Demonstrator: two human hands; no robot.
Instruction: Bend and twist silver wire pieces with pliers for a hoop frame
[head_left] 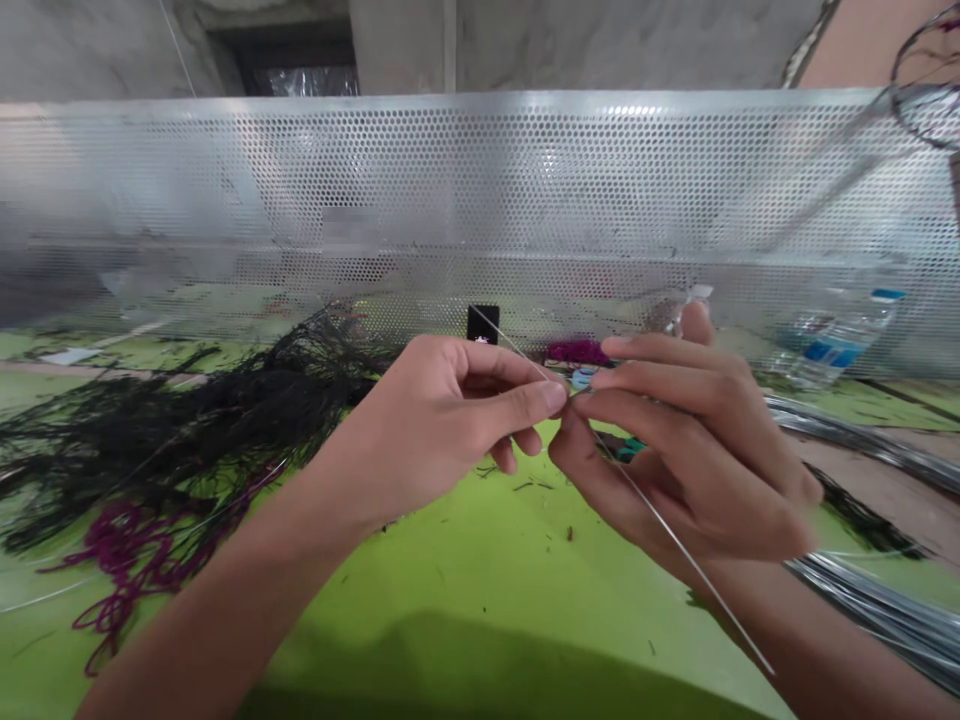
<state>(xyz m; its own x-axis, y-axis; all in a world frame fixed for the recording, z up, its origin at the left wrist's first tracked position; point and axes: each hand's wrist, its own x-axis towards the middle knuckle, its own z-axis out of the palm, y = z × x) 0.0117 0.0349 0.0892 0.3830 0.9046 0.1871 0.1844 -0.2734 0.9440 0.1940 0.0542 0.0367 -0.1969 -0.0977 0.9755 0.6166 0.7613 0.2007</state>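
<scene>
A thin straight wire [690,558] slants across the middle of the view, from the black card at the back down to the lower right. My left hand [457,415] pinches it between thumb and forefinger. Right beside, the thumb and forefinger of my right hand [675,430] close on the same wire, with the other fingers raised and bent. The two sets of fingertips nearly touch, and whatever small thing may be between them is hidden. Behind the right hand, a green-handled tool [628,448] shows only in part.
Tangled black strands [180,420] and magenta cord [124,560] lie on the left of the green table [450,590]. Coiled wire [885,610] and a plastic bottle [851,335] are on the right. A perforated metal screen [480,190] stands behind, near a black card [483,324].
</scene>
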